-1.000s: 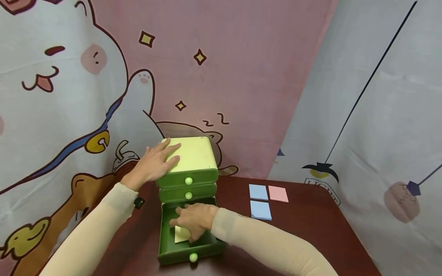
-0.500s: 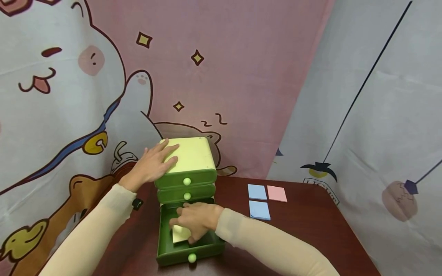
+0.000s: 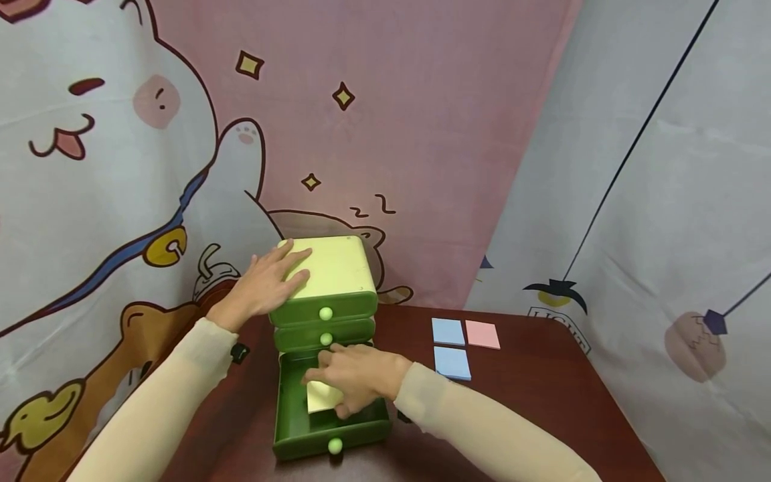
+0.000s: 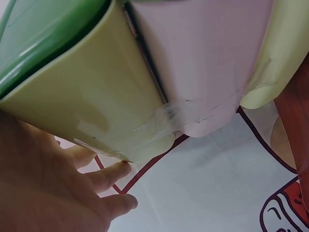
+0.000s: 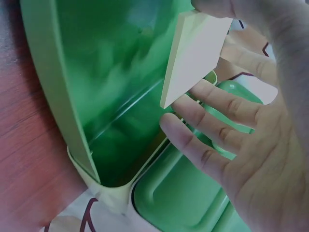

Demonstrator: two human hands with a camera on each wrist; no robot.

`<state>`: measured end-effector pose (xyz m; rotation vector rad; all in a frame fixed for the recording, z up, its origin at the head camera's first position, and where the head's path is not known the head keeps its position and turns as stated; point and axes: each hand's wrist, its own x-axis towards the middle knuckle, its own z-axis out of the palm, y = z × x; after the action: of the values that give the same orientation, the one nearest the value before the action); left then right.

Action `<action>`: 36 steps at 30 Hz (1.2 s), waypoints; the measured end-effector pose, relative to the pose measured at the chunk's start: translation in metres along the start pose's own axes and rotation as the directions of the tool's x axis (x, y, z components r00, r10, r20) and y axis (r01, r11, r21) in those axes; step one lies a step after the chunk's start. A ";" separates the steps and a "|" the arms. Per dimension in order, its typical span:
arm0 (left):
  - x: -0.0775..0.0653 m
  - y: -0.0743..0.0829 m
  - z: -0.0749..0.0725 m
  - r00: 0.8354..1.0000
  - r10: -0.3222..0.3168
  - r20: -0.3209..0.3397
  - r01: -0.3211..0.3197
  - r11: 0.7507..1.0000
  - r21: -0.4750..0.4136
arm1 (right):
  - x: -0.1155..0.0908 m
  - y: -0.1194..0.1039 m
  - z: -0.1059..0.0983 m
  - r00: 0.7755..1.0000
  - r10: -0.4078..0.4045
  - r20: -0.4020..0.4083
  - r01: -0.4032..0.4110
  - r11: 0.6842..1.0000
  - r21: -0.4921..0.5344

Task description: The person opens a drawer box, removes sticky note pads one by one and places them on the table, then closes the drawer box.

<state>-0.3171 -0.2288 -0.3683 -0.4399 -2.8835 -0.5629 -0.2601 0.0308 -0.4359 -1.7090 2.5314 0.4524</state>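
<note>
In the head view a small drawer unit (image 3: 334, 268), yellow-topped with green drawer fronts, stands on the table. My left hand (image 3: 263, 284) rests on the left part of its top, fingers spread. From the left wrist those fingers (image 4: 104, 181) lie along the unit's yellow shell (image 4: 101, 101). The bottom drawer (image 3: 292, 428) is pulled out. Over it my right hand (image 3: 364, 376) pinches a pale yellow sticky note pad (image 3: 321, 397) by its edges. Seen from the right wrist, the pad (image 5: 195, 55) is tilted between thumb and fingers, apart from the drawer floor.
To the unit's right on the dark red table (image 3: 524, 388) lie two blue sticky note pads (image 3: 448, 331) (image 3: 452, 363) and a pink one (image 3: 482, 334). A printed cloth (image 3: 421, 134) hangs close behind. The two upper drawers (image 3: 349, 331) are closed.
My right hand has moved a little up and to the right, carrying the yellow sticky note pad with it. My left hand keeps its place on the unit's top.
</note>
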 end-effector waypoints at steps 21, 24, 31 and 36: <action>0.002 0.000 -0.002 1.000 -0.008 -0.004 0.008 1.000 0.023 | -0.046 0.022 0.012 0.991 0.045 -0.127 -0.023 0.984 0.175; 0.002 0.000 -0.002 1.000 -0.004 -0.007 0.004 1.000 0.021 | -0.051 0.025 0.013 0.990 0.058 -0.132 -0.031 0.980 0.197; 0.003 -0.001 0.000 1.000 -0.002 -0.002 0.002 1.000 0.021 | -0.063 0.031 0.014 0.982 0.101 -0.162 -0.056 0.964 0.261; 0.001 -0.002 -0.001 1.000 -0.004 -0.004 0.004 1.000 0.023 | -0.070 0.037 0.015 0.970 0.123 -0.209 -0.056 0.952 0.301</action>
<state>-0.3182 -0.2304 -0.3675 -0.4293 -2.8845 -0.5295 -0.2690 0.1104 -0.4281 -1.6195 2.6689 -0.1227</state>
